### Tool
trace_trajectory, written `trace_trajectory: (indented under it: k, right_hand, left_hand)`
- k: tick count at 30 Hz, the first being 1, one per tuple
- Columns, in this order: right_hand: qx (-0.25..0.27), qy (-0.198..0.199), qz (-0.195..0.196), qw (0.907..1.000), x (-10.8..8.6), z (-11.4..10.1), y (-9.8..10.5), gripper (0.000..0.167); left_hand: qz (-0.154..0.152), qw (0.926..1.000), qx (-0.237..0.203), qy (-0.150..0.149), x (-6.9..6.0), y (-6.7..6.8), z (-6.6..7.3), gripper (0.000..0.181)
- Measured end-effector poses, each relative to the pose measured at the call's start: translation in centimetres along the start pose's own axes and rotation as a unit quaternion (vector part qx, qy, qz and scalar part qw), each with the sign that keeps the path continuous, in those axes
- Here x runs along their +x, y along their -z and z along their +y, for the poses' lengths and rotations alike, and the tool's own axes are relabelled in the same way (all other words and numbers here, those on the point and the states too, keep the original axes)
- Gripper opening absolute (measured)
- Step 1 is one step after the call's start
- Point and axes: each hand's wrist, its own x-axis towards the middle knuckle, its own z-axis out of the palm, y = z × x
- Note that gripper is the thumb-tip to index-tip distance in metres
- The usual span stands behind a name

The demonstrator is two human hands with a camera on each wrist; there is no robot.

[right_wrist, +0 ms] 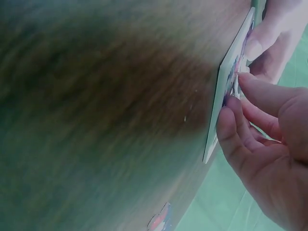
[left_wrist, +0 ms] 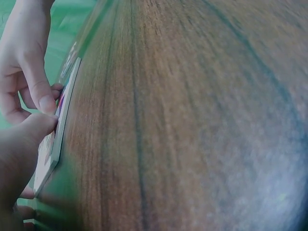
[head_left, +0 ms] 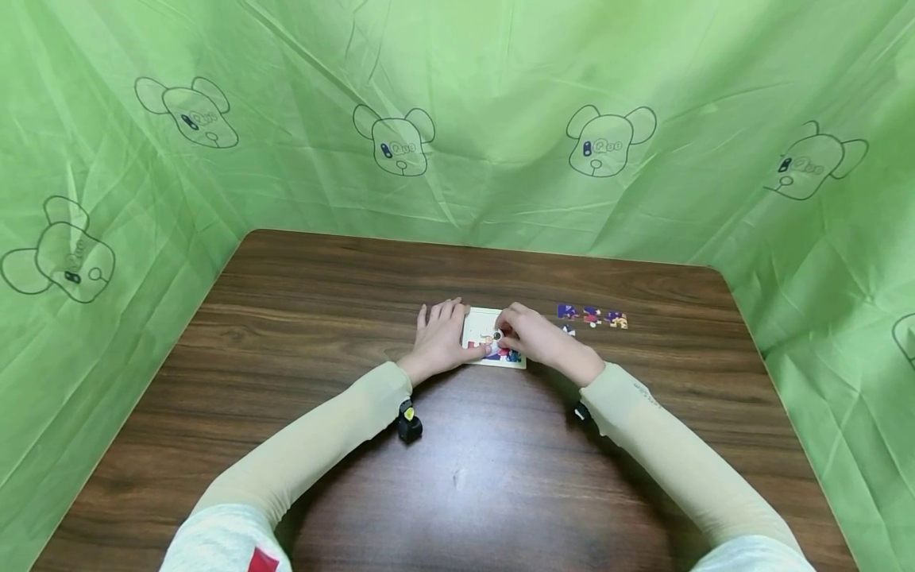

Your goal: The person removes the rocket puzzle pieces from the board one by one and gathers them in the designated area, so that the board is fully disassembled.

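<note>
A small white-framed jigsaw puzzle board (head_left: 477, 319) lies on the table, with colourful pieces set along its near side and a pale bare area at its far left. My left hand (head_left: 439, 340) rests at the board's left edge, fingers spread and fairly straight, its thumb reaching over the near part of the picture. Over the board's right side, my right hand (head_left: 534, 335) pinches a small puzzle piece (right_wrist: 236, 88) between thumb and fingers, low against the board. Most of that piece is hidden by the fingertips.
Loose puzzle pieces lie right of the board: a purple one (head_left: 565, 311), a purple-and-red one (head_left: 592, 317), a purple-and-orange one (head_left: 617, 319) and one (head_left: 569, 330) beside the right hand. Green cloth (head_left: 486, 183) hangs around the brown wooden table (head_left: 322, 286).
</note>
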Motion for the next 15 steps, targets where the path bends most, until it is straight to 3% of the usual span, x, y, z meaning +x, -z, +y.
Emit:
trace_trajectory:
  k: [15]
  right_hand:
    - [0.008, 0.006, 0.015, 0.9998, -0.16, 0.48, -0.53, 0.02]
  left_hand:
    - [-0.006, 1.0, 0.0, 0.008, 0.0, 0.05, 0.22, 0.095]
